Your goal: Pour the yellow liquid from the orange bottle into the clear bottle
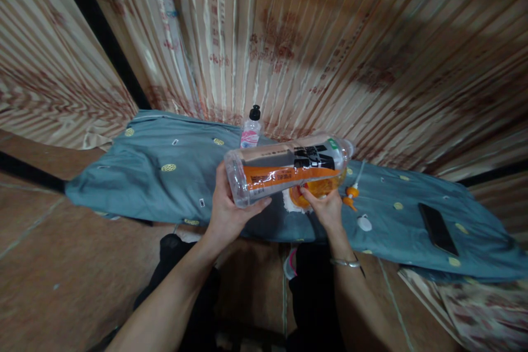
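Note:
My left hand (229,206) is closed around the base end of a large clear plastic bottle (289,168) with an orange, grey and black label. This bottle lies nearly level in the air, its neck pointing right. Below its right half, my right hand (328,206) grips a smaller clear bottle of orange liquid (299,196), partly hidden by the large one. A whitish patch (291,204), perhaps tissue, shows beneath the smaller bottle. Just right of my right hand lies an orange pump head with a pale tube (352,192). Whether liquid flows between the bottles is hidden.
A teal patterned cloth (173,187) covers the low bench-like surface. On it are a black-capped bottle (251,129) at the back, a white round piece (364,223) and a phone (438,228) at right. A striped curtain (280,38) hangs behind; dark poles (103,38) stand at left.

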A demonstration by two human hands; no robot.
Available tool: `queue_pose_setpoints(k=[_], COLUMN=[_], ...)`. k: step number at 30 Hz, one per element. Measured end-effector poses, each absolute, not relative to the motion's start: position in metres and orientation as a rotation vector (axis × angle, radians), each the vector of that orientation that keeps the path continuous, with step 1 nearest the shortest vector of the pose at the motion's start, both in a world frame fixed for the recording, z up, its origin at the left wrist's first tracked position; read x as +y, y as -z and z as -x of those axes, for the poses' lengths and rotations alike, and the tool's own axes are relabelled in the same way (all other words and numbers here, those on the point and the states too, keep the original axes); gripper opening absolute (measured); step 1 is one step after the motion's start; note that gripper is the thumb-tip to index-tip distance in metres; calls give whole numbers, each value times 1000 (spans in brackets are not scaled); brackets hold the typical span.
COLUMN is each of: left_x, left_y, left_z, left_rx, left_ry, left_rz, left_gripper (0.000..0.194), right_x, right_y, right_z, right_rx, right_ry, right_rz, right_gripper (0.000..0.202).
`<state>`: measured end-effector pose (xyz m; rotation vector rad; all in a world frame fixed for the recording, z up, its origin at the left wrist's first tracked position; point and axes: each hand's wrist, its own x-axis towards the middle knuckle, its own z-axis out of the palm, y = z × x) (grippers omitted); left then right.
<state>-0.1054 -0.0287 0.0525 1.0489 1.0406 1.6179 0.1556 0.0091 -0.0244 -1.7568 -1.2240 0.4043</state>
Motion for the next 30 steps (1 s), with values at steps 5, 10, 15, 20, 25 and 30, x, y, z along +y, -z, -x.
queue_pose_setpoints(k=[5, 10, 15, 20, 25, 30], left_x=[-29, -28, -27, -27, -27, -27], left_y=[-52, -51, -49, -50, -50, -48], left_z=[105, 105, 105, 106, 105, 104], left_rx=[1019, 1029, 997, 1015, 997, 979], left_ry=[-1611, -1640, -1638, -1627, -1641, -1643], left_rz=[-1046, -1064, -1058, -1066, -1054, -1056], left_gripper=[94, 91, 92, 92, 93, 94], right_x=[9, 10, 10, 10, 10, 10], right_y=[24, 28, 32, 32, 31, 29], right_z=[-155, -157, -160, -159, -159, -159], right_rx=[-1221, -1226, -1270, -1263, -1258, -1246], right_ry=[-395, -382, -352, -353, -347, -373], right_rz=[1758, 1736, 1699, 1696, 1706, 1722], right_gripper=[83, 80, 73, 76, 74, 74])
